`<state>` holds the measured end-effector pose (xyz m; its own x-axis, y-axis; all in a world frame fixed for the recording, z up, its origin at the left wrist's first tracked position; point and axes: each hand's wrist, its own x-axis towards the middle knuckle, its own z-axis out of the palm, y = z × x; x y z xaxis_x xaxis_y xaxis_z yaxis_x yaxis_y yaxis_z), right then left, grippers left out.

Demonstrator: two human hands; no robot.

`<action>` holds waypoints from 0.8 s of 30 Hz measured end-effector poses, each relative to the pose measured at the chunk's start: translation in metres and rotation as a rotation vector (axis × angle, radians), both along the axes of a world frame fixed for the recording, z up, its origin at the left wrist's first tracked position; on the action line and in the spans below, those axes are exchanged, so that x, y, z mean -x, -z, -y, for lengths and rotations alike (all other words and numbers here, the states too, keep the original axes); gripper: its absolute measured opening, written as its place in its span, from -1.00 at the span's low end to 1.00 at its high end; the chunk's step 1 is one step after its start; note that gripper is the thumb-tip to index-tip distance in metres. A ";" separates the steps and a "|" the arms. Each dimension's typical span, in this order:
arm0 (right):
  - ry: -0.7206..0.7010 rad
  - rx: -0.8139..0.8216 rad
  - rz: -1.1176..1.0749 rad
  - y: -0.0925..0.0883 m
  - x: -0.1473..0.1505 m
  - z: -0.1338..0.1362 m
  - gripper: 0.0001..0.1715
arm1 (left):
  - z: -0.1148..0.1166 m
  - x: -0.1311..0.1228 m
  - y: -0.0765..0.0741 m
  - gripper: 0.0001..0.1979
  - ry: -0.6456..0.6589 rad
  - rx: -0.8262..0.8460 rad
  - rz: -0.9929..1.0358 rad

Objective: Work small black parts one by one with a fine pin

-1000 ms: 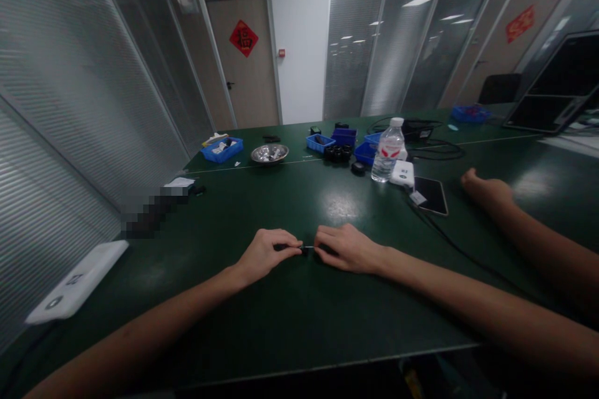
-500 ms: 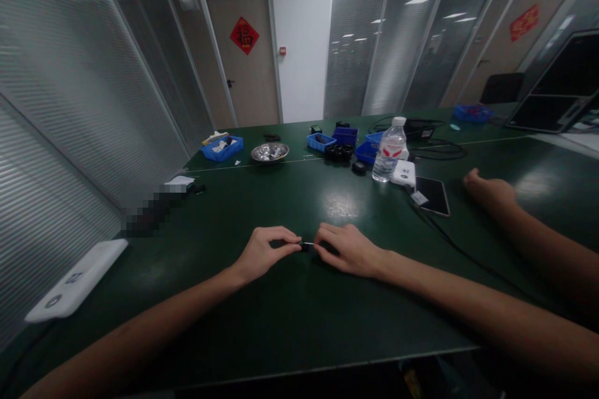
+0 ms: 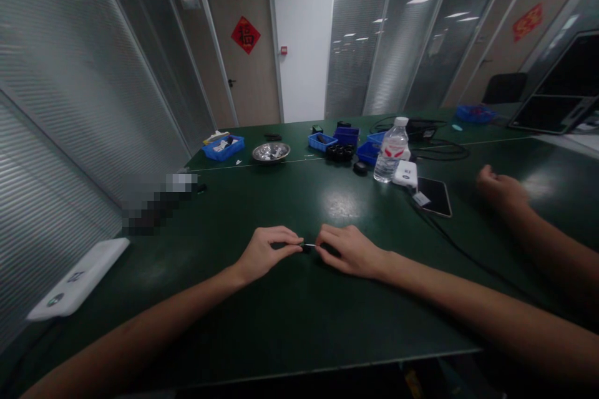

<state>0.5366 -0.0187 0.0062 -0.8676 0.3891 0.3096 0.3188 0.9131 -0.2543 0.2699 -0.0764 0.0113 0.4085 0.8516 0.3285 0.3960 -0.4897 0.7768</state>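
1. Pinched in nearly closed fingers of left hand (image 3: 266,254): dark part (image 3: 306,249), between hands, low over or on bench (image 3: 262,336); cannot tell which.
2. Keep part steady; hold thin rod (image 3: 310,245) straight, pressing lightly.
3. Pinched in curled fingers of right hand (image 3: 350,251): rod.
4. Across bench: bowl (image 3: 271,161), bottle (image 3: 390,159). Behind: door (image 3: 255,87), glass.

Green table (image 3: 210,199), white wall (image 3: 303,75), beige door (image 3: 255,87)

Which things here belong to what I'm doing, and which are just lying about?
Apparently in use:
small black part at your left hand;
thin silvery rod at your right hand.

Lying about:
clear plastic bottle;
round silvery metal dish;
flat black rectangular device.
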 end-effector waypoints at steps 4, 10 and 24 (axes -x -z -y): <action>0.010 -0.172 0.095 0.002 0.003 0.000 -0.80 | 0.002 -0.002 0.002 -0.79 0.004 -0.138 -0.166; 0.008 -0.116 0.081 -0.001 0.005 0.005 -0.79 | 0.003 -0.003 0.002 -0.78 0.026 -0.177 -0.165; 0.084 -0.020 -0.006 0.006 0.005 0.000 -0.76 | -0.003 -0.001 0.003 -0.64 0.042 0.029 -0.137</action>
<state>0.5320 -0.0188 0.0001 -0.8302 0.4540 0.3234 0.3928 0.8882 -0.2385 0.2713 -0.0735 0.0085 0.4831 0.8413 0.2425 0.4789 -0.4857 0.7312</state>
